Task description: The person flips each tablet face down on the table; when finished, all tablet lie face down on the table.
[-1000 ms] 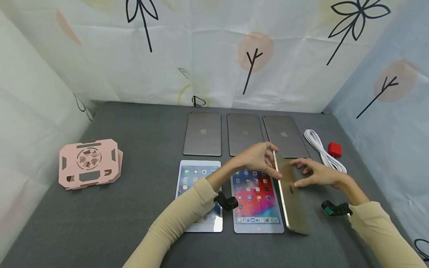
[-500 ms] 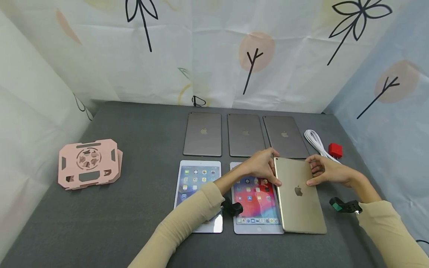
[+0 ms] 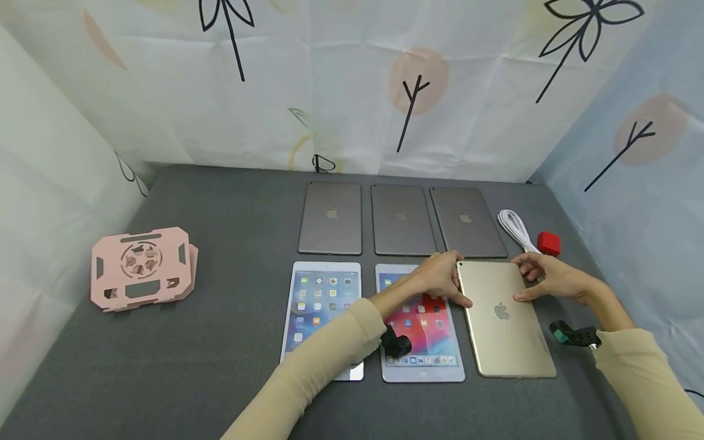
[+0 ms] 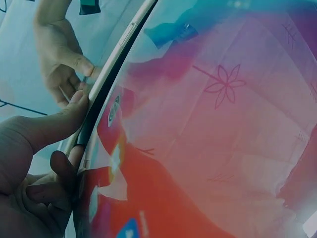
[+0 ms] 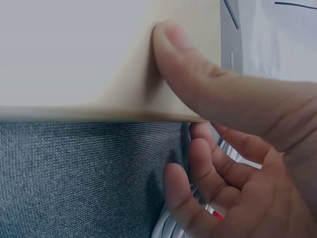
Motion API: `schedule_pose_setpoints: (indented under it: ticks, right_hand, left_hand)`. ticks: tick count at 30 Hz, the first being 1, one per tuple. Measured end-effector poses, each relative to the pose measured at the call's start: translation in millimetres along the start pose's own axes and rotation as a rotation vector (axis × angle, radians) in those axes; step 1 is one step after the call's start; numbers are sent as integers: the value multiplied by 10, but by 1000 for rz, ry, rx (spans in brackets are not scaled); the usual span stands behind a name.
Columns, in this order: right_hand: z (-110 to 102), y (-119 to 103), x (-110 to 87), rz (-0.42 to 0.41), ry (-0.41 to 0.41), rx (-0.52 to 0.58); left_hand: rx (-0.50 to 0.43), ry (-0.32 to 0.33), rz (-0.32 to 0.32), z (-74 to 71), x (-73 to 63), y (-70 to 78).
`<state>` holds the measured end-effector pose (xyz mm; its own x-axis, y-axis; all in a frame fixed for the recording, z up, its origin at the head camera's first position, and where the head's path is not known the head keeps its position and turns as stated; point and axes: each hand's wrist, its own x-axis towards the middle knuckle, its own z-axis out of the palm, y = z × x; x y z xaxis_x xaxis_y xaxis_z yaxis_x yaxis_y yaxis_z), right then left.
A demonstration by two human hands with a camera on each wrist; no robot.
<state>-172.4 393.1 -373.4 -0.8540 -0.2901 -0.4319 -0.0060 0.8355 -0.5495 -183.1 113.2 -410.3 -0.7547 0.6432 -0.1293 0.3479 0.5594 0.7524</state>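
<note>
A gold tablet (image 3: 506, 333) lies back side up at the right end of the front row, an apple logo on its back. My left hand (image 3: 442, 278) grips its left edge near the top corner, thumb over the edge in the left wrist view. On the opposite edge my right hand (image 3: 558, 282) pinches it; the right wrist view shows the thumb (image 5: 183, 64) on the back and the fingers below the edge. Left of it lies a white tablet (image 3: 423, 360) with a lit red and blue screen, partly hidden by my left arm. Another lit white tablet (image 3: 324, 299) lies farther left.
Behind, three grey tablets lie in a row: left (image 3: 331, 226), middle (image 3: 403, 229) and right (image 3: 467, 226). A coiled white cable (image 3: 514, 227) and a red charger (image 3: 549, 243) lie behind my right hand. A pink slotted stand (image 3: 143, 269) sits at the far left.
The gold tablet was tilted up on edge; it has come down flatter and shifted right, away from the lit tablet. Both hands have moved right with it.
</note>
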Motion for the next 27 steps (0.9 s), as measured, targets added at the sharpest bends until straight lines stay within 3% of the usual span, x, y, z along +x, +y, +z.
schedule_pose_setpoints:
  ticks: [6, 14, 23, 27]
  right_hand:
    - [2, -19, 2, 6, 5, -45]
    - [24, -28, -4, 0, -1, -38]
    - [44, -54, -7, -5, 9, -37]
    - [48, -90, -15, -8, 6, -46]
  left_hand:
    - [72, -3, -25, 14, 24, 27]
    - [260, 34, -9, 44, 26, 59]
    - [281, 37, 30, 26, 4, 53]
    - [247, 24, 73, 14, -11, 24]
